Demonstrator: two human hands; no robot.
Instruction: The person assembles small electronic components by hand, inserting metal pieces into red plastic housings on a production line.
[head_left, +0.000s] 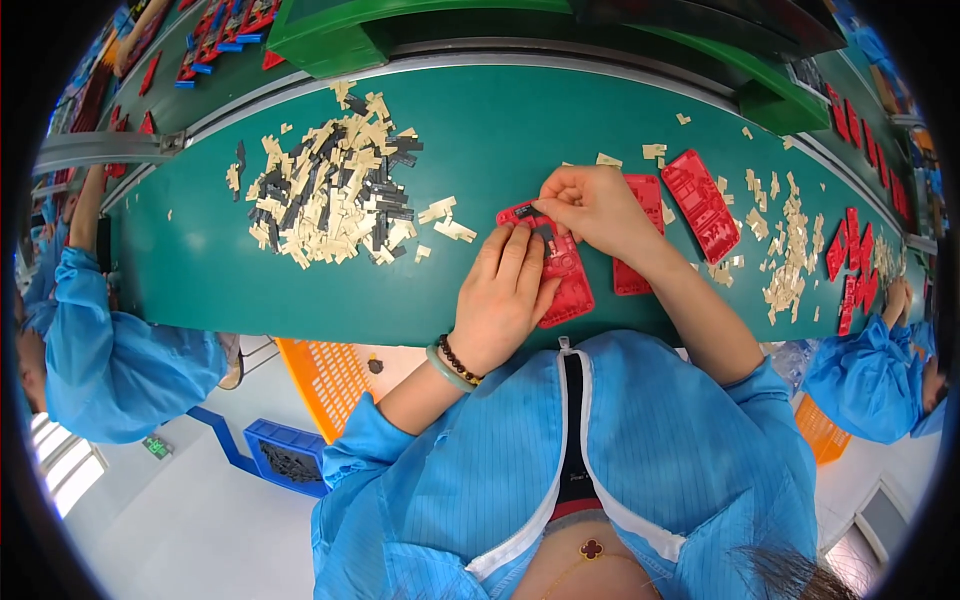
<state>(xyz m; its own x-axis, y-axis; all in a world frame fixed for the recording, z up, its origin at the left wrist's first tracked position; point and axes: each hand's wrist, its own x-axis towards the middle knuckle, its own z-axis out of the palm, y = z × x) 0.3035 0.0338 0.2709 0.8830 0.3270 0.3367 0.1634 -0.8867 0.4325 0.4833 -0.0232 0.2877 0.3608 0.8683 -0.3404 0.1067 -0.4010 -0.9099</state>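
A red plastic housing (568, 290) lies on the green bench in front of me, tilted a little. My left hand (502, 290) rests over its left side, fingers closed against it and holding it down. At its far end, my right hand (592, 208) pinches a small black piece (527, 211) between thumb and forefinger, touching the housing. Part of another dark piece shows in the housing between my hands. Just to the right lie two more red housings, one (632, 278) partly covered by my right wrist, the other (702, 205) with its ribbed inside facing up.
A heap of cream and dark grey strips (330, 190) spreads over the left of the green bench (480, 110). Cream scraps (790, 260) lie at the right. Co-workers in blue sit on both sides. An orange crate (325, 375) and a blue bin (285, 455) stand below the bench.
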